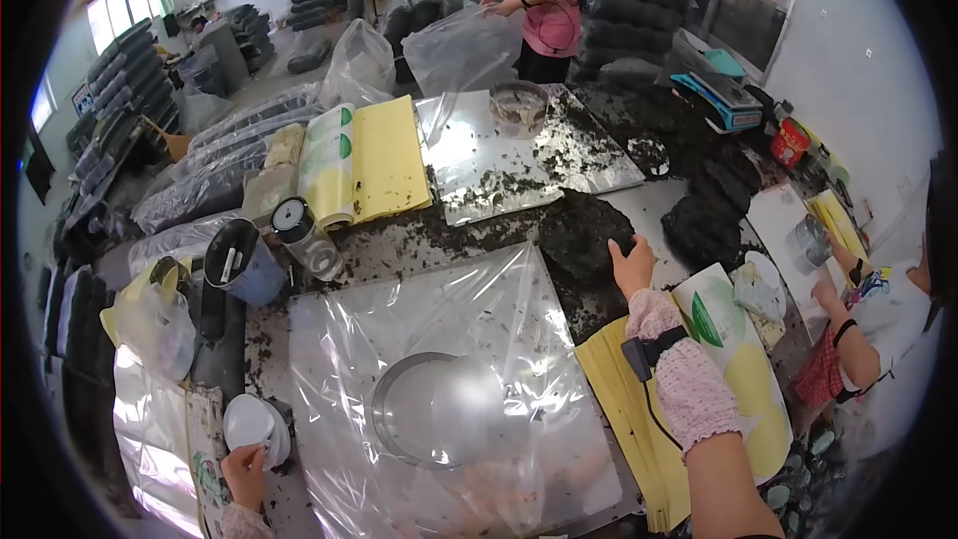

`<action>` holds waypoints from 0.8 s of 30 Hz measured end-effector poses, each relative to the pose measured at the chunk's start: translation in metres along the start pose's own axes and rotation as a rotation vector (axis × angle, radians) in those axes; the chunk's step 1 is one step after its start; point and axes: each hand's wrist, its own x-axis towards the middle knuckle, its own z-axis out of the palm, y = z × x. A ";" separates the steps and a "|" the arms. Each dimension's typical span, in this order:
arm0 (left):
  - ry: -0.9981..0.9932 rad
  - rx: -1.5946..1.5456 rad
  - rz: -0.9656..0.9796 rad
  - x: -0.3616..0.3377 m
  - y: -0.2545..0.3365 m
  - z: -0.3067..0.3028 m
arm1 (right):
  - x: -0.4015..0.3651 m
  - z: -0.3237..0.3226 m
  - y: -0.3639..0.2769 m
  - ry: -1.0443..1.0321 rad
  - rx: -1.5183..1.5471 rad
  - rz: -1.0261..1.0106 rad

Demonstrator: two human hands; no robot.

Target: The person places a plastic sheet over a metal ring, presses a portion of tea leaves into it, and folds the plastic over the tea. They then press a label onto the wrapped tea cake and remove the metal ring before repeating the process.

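My right hand (633, 266) grips the near right edge of a dark round cake (582, 230) that looks like dried seaweed, thumb and fingers closed at its rim. Down at the lower left, my left hand (243, 474) pinches the edge of a white round disc (247, 423), one of several on a small stack. Between my hands lies a clear plastic sheet (349, 339) over a flat board, with a round metal ring (377, 404) showing beneath it. A second group of dark cakes (704, 225) sits right of my right hand.
Yellow packaging sheets (629, 409) lie under my right forearm, more (389, 160) at the back. A blue cup (244, 265) and a lidded jar (307, 240) stand left. Across the table, a person (539, 0) handles a plastic bag (464, 45); another person (858, 339) works at right.
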 end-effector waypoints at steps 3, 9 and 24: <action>-0.048 0.105 0.034 -0.001 0.014 -0.005 | -0.001 -0.013 -0.018 -0.052 0.097 -0.415; -0.034 0.113 0.074 0.000 -0.003 -0.001 | -0.026 -0.014 -0.015 -0.445 -0.318 -0.694; -0.311 -0.008 0.831 -0.058 0.219 0.147 | -0.181 -0.108 -0.119 -0.235 -0.002 -1.198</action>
